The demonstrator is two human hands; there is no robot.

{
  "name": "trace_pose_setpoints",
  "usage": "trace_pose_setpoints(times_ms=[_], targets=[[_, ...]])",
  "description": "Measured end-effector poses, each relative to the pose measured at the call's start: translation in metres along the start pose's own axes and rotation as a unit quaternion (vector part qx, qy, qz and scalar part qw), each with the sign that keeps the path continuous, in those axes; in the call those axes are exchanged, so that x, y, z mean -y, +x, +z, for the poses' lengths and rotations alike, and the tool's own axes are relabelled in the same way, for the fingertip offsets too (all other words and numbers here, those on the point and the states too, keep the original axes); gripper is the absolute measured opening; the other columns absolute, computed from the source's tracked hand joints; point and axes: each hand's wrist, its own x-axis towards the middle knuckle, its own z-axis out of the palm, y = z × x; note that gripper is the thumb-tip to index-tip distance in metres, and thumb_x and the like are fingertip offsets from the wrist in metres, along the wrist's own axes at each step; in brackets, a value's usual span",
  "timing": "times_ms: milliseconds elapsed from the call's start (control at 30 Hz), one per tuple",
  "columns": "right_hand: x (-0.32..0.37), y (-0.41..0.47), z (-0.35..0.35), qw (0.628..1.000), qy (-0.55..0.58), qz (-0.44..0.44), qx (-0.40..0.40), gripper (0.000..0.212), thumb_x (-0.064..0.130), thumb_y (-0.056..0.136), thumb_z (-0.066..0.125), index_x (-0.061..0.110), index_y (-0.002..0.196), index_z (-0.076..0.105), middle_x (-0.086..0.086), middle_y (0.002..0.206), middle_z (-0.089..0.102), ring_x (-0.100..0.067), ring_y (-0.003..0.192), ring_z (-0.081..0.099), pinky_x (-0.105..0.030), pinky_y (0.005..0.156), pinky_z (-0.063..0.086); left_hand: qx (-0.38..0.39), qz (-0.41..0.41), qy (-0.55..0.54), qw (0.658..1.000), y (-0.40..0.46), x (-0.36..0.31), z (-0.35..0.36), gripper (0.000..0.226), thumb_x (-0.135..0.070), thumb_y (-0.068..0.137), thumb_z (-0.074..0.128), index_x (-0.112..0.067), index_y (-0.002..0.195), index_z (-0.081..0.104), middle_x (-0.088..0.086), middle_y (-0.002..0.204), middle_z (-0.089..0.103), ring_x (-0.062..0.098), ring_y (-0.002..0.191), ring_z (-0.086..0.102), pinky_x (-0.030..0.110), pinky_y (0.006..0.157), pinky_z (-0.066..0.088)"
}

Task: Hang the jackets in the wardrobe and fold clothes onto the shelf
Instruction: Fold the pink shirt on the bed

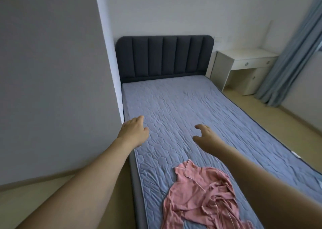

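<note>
Two bare arms of yours reach out over the bed [183,107], and both hands hold nothing. Your left hand [134,131] is flat, fingers straight, over the bed's left edge beside the grey wall panel [52,80]. Your right hand [203,133] hangs over the middle of the quilted cover with fingers and thumb loosely curved, released, around no object.

Around you: a dark padded headboard [164,56] stands at the far end of the bed; to its right a white desk [244,63] with drawers sits against the wall, and a blue curtain [292,58] hangs down beside it. Pale flooring runs along the bed's right side. The wall panel closes in tight on the left, touching or nearly touching the bed's edge.

The pink garment [202,197] lies crumpled on the near part of the bed, between your forearms and well behind both hands. Its collar end points away from you, toward the headboard, and its long axis runs roughly along the bed's length, leaning slightly leftward at the far end. Your right forearm crosses just beside its right edge.
</note>
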Motion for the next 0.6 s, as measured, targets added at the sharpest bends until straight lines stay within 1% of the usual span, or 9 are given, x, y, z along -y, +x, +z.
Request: trace_pose_setpoints(times_ms=[100,233,367,467,533,600], targets=[[-0.073,0.032,-0.015,0.999,-0.011,0.007,0.034,0.058,0.024,0.093,0.053,0.011,0.146,0.034,-0.010,0.152,0.034,-0.024,0.137,0.036,-0.031,0.108,0.030,0.014,-0.007,-0.004,1.000,0.024,-0.053,0.050,0.058,-0.036,0.099,0.038,-0.012,0.151,0.027,0.014,0.150,0.040,0.034,0.134,0.041,0.039,0.109,0.033],[-0.166,0.084,-0.027,0.995,-0.033,0.005,0.090,0.058,0.024,0.092,0.050,0.012,0.147,0.033,-0.009,0.152,0.035,-0.025,0.136,0.038,-0.031,0.105,0.032,0.030,-0.069,-0.031,0.997,0.054,-0.117,0.123,0.059,-0.037,0.100,0.039,-0.013,0.152,0.026,0.014,0.151,0.040,0.033,0.135,0.040,0.040,0.111,0.034],[-0.240,0.119,-0.011,0.985,-0.070,0.009,0.157,0.059,0.021,0.091,0.049,0.011,0.147,0.033,-0.011,0.151,0.037,-0.025,0.136,0.037,-0.031,0.106,0.032,0.059,-0.101,-0.034,0.993,0.059,-0.149,0.207,0.057,-0.034,0.099,0.042,-0.012,0.150,0.030,0.015,0.148,0.044,0.032,0.134,0.043,0.038,0.111,0.034],[-0.284,0.157,0.027,0.979,-0.090,-0.006,0.181,0.057,0.020,0.092,0.048,0.012,0.147,0.034,-0.010,0.150,0.038,-0.025,0.133,0.041,-0.031,0.104,0.036,0.082,-0.148,-0.034,0.985,0.073,-0.149,0.281,0.057,-0.036,0.099,0.041,-0.013,0.150,0.031,0.014,0.148,0.044,0.032,0.133,0.044,0.038,0.110,0.035],[-0.317,0.190,0.073,0.976,-0.104,-0.031,0.188,0.056,0.019,0.092,0.047,0.013,0.146,0.035,-0.009,0.149,0.038,-0.026,0.132,0.043,-0.034,0.104,0.038,0.087,-0.186,-0.052,0.977,0.088,-0.141,0.347,0.053,-0.035,0.098,0.041,-0.013,0.145,0.036,0.013,0.147,0.045,0.032,0.132,0.045,0.040,0.108,0.037],[-0.355,0.223,0.134,0.972,-0.120,-0.055,0.195,0.054,0.020,0.093,0.047,0.014,0.146,0.035,-0.008,0.149,0.039,-0.026,0.131,0.044,-0.035,0.103,0.039,0.091,-0.221,-0.072,0.968,0.102,-0.132,0.427,0.048,-0.033,0.098,0.040,-0.011,0.141,0.041,0.014,0.145,0.047,0.033,0.131,0.046,0.040,0.106,0.039]])
